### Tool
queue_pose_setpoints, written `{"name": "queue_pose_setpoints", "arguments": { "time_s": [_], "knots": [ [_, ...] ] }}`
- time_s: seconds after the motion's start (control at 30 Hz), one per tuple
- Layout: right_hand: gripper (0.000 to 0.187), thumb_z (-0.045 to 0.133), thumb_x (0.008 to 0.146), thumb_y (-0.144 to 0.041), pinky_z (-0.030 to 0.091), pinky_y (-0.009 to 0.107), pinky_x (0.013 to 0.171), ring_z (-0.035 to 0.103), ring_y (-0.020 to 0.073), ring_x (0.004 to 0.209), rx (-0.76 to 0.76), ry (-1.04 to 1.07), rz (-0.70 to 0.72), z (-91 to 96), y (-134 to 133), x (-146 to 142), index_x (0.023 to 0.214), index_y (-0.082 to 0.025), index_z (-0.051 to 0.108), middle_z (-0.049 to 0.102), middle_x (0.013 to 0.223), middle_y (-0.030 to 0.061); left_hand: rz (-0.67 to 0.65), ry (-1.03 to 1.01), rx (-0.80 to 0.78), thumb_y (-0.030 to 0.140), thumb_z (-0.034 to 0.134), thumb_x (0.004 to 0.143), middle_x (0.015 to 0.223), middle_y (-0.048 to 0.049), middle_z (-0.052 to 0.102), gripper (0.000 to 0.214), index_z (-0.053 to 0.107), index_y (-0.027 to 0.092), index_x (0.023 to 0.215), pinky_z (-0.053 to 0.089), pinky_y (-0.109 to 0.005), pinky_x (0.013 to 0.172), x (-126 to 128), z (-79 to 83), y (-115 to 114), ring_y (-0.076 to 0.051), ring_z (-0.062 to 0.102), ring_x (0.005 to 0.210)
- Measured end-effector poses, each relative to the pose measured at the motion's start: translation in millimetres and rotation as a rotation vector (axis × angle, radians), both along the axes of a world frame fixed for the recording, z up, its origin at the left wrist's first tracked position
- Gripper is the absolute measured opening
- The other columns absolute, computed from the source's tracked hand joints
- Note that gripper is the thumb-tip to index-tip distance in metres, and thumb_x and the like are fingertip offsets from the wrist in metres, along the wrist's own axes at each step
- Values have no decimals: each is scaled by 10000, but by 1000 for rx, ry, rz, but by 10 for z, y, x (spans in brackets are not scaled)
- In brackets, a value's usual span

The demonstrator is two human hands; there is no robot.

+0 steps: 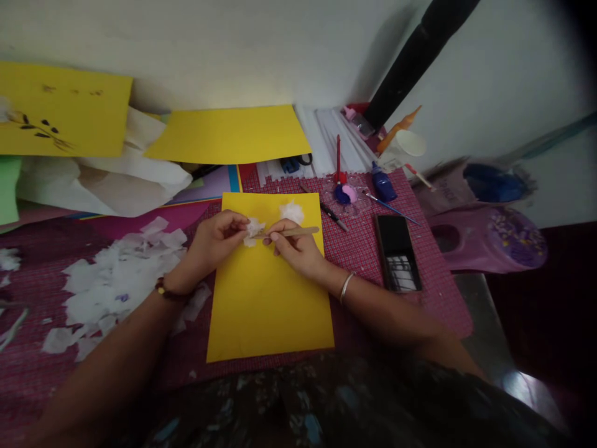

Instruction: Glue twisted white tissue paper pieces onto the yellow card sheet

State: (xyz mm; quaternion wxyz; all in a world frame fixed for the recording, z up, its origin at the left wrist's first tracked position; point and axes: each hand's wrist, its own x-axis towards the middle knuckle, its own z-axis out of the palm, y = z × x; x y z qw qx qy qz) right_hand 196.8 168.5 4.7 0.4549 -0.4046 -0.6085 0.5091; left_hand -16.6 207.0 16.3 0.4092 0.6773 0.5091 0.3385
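Observation:
A yellow sheet of paper [268, 298] lies on the red checked cloth in front of me. My left hand [217, 239] is closed in a pinch on a small white piece of tissue [254, 229] above the sheet. Fingers of my right hand [296, 249] are wrapped round a thin wooden stick [293, 232], whose tip touches the tissue piece. A white tissue tuft [291, 211] sits on the sheet near its top edge, just beyond the stick.
Torn white tissue scraps [116, 274] are heaped at the left. A black phone [397, 252], a blue bottle [382, 182], a palette [346, 196], brushes, scissors [293, 163] and a white cup [408, 144] sit at the right. More yellow sheets [231, 134] lean at the back.

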Motion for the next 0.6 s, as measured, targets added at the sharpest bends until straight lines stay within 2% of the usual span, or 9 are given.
{"name": "queue_pose_setpoints", "arguments": {
  "time_s": [0.1, 0.3, 0.37, 0.47, 0.53, 0.6],
  "knots": [
    [279, 518, 1025, -380, 546, 287, 685, 620, 134, 769, 102, -127, 14, -22, 1, 10, 854, -208, 656, 683, 959, 45, 5, 8, 18, 396, 694, 777, 897, -53, 739, 175, 686, 257, 883, 581, -416, 781, 6, 10, 4, -242, 706, 826],
    [236, 470, 1060, -256, 576, 363, 926, 693, 180, 1016, 293, -354, 36, 15, -7, 50, 1105, -230, 700, 718, 1096, 58, 179, 88, 63, 432, 672, 821, 884, -52, 728, 204, 679, 236, 880, 551, -367, 743, -70, 83, -3, -213, 670, 785],
    [261, 454, 1060, -213, 576, 360, 926, 695, 187, 1042, 357, -478, 103, 33, -20, 67, 1148, -230, 700, 712, 1154, 73, 167, 112, 49, 420, 653, 823, 870, -57, 735, 203, 689, 225, 866, 542, -366, 740, -92, 98, 3, -219, 669, 786],
    [272, 465, 1044, -179, 585, 342, 844, 702, 200, 1018, 430, -623, 195, 79, -67, 97, 1165, -236, 702, 705, 1196, 89, 113, 159, 38, 403, 643, 808, 878, -57, 751, 171, 704, 243, 826, 542, -374, 772, -111, 109, 17, -238, 681, 831],
    [261, 464, 1048, -204, 586, 339, 809, 705, 201, 990, 462, -594, 194, 122, -113, 120, 1149, -240, 702, 714, 1164, 88, 99, 170, 29, 403, 632, 811, 895, -53, 759, 164, 705, 257, 819, 543, -375, 789, -119, 104, 26, -243, 686, 852],
    [249, 455, 1066, -283, 588, 338, 796, 705, 188, 943, 428, -459, 134, 158, -149, 136, 1101, -233, 696, 725, 1093, 83, 105, 151, 2, 406, 631, 812, 908, -53, 762, 166, 706, 258, 827, 540, -372, 787, -123, 87, 35, -244, 688, 858]
  ]
}}
